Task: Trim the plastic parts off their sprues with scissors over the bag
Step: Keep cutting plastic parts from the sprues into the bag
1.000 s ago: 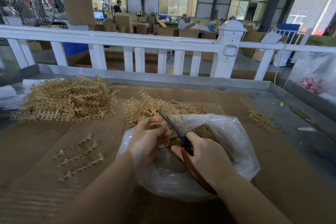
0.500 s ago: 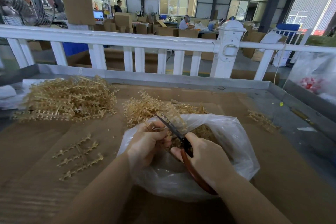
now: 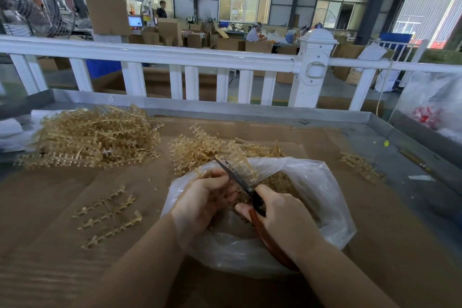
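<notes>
the scissors are gripped in the right hand, fingers curled round the handles; a sprue is pinched in the left hand over the bag, where trimmed parts are collected. beyond both hands, two heaps are judged untrimmed, so much is left.

Tan sprue between scissors over bag
</notes>
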The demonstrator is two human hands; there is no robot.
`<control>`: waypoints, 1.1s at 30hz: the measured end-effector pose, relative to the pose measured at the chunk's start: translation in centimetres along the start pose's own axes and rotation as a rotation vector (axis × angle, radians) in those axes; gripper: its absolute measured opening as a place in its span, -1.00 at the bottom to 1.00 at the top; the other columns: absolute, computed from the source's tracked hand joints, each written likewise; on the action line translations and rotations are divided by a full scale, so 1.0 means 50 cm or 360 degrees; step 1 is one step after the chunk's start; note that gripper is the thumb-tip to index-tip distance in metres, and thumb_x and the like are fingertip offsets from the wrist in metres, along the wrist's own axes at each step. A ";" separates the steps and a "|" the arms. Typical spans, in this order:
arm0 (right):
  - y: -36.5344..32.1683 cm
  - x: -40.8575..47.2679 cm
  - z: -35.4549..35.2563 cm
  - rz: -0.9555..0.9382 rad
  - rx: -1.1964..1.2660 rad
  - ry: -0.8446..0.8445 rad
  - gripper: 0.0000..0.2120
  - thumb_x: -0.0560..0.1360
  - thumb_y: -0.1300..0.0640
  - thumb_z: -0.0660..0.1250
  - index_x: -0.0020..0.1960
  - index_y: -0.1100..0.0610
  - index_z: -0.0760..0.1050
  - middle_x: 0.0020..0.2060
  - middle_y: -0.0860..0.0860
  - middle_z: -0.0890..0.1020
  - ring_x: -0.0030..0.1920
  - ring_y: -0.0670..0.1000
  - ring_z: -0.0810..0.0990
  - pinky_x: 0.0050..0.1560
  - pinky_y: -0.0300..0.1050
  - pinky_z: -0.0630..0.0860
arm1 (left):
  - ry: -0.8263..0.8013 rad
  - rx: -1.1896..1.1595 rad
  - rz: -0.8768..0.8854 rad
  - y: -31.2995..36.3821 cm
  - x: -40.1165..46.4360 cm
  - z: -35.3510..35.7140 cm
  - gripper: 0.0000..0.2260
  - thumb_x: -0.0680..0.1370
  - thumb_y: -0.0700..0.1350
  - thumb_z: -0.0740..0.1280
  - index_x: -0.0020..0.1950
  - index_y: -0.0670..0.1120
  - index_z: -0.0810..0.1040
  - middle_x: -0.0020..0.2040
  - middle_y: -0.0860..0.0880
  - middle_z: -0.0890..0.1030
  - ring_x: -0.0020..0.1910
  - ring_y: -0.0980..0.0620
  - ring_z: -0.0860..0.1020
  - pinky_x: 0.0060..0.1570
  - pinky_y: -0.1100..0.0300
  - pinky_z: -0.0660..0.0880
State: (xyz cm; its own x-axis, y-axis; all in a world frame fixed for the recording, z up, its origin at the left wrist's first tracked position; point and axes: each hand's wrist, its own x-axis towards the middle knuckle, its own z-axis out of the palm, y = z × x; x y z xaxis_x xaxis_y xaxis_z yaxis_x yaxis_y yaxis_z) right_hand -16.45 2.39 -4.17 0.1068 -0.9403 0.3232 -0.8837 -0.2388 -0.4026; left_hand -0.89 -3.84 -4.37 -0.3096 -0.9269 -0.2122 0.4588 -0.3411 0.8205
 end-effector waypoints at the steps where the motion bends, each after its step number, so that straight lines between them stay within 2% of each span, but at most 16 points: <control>1: 0.000 -0.001 0.000 0.0000 0.0007 0.0004 -0.63 0.49 -0.31 0.15 -0.02 -0.02 0.43 -0.19 -0.05 0.62 -0.13 -0.02 0.59 -0.08 -0.10 0.50 | 0.0007 -0.0035 -0.0006 -0.001 0.001 0.000 -0.88 0.54 -0.30 0.25 0.05 -0.22 0.50 -0.17 -0.14 0.59 -0.19 -0.04 0.57 -0.15 0.15 0.56; 4: 0.000 -0.005 0.002 -0.0006 0.0012 0.0021 -0.63 0.47 -0.32 0.14 0.00 -0.04 0.41 -0.18 -0.06 0.60 -0.12 -0.03 0.57 -0.08 -0.14 0.48 | 0.0026 -0.0071 -0.0032 -0.002 0.001 -0.002 -0.89 0.47 -0.24 0.32 -0.01 -0.20 0.52 -0.23 -0.12 0.56 -0.26 -0.01 0.55 -0.21 0.16 0.56; 8: 0.000 -0.005 0.004 -0.0031 -0.0003 0.0031 -0.63 0.48 -0.31 0.15 0.05 -0.04 0.40 -0.16 -0.08 0.57 -0.10 -0.03 0.55 -0.04 -0.14 0.49 | 0.0014 -0.0011 -0.0082 0.000 -0.001 -0.002 -0.88 0.56 -0.26 0.23 0.03 -0.24 0.54 -0.33 -0.10 0.60 -0.37 0.01 0.59 -0.34 0.18 0.55; 15: -0.002 -0.002 0.002 -0.0063 0.0006 -0.0032 -0.69 0.48 -0.31 0.12 -0.07 -0.06 0.31 -0.21 -0.08 0.51 -0.16 -0.04 0.50 -0.08 -0.15 0.45 | -0.0067 0.0063 -0.0169 0.008 -0.004 -0.005 -0.81 0.59 -0.27 0.17 -0.10 -0.21 0.56 -0.43 -0.06 0.57 -0.46 0.05 0.57 -0.38 0.24 0.55; 20: 0.000 0.002 0.000 -0.0073 0.0043 -0.0071 -0.65 0.49 -0.30 0.14 -0.03 -0.02 0.38 -0.19 -0.07 0.56 -0.14 -0.04 0.53 -0.05 -0.08 0.49 | -0.0068 0.0061 -0.0195 0.008 0.000 -0.008 -0.78 0.60 -0.28 0.15 -0.06 -0.22 0.59 -0.34 -0.08 0.62 -0.40 0.02 0.58 -0.35 0.22 0.57; 24: 0.003 0.003 -0.001 -0.0115 0.0068 -0.0054 -0.65 0.50 -0.27 0.17 -0.01 0.02 0.41 -0.21 -0.05 0.58 -0.16 -0.01 0.55 -0.07 -0.03 0.49 | -0.0018 0.0024 -0.0193 0.006 0.003 -0.008 -0.79 0.59 -0.30 0.15 -0.04 -0.23 0.59 -0.22 -0.12 0.55 -0.27 -0.03 0.48 -0.32 0.18 0.59; 28: 0.003 0.002 -0.002 -0.0141 0.0067 -0.0053 -0.67 0.51 -0.26 0.18 -0.04 0.02 0.41 -0.25 -0.06 0.56 -0.20 0.00 0.54 -0.11 -0.04 0.48 | -0.0040 -0.0023 -0.0204 0.008 0.000 -0.009 -0.74 0.56 -0.31 0.15 -0.13 -0.22 0.64 -0.17 -0.15 0.58 -0.21 -0.08 0.50 -0.22 0.12 0.55; 31: 0.003 0.004 -0.001 -0.0153 0.0040 -0.0031 -0.67 0.50 -0.27 0.18 -0.03 0.00 0.41 -0.26 -0.08 0.55 -0.20 -0.04 0.52 -0.13 -0.11 0.47 | -0.0006 -0.0034 -0.0200 0.005 0.001 -0.010 -0.79 0.57 -0.29 0.16 0.02 -0.26 0.59 -0.13 -0.17 0.55 -0.23 -0.07 0.50 -0.29 0.14 0.57; 33: 0.005 0.002 -0.001 -0.0142 0.0022 -0.0019 -0.67 0.49 -0.29 0.16 -0.03 -0.03 0.40 -0.25 -0.09 0.54 -0.20 -0.07 0.52 -0.13 -0.16 0.46 | 0.0050 -0.0070 -0.0161 0.000 0.003 -0.009 -0.81 0.58 -0.28 0.17 0.04 -0.26 0.57 -0.18 -0.15 0.59 -0.28 -0.04 0.55 -0.33 0.16 0.57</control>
State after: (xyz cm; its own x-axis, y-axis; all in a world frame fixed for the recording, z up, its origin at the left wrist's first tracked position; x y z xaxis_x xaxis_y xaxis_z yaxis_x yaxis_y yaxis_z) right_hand -16.68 2.23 -4.17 0.1906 -0.9179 0.3481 -0.8639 -0.3253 -0.3846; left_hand -0.57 -4.04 -4.61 -0.3302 -0.8917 -0.3096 0.4628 -0.4388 0.7703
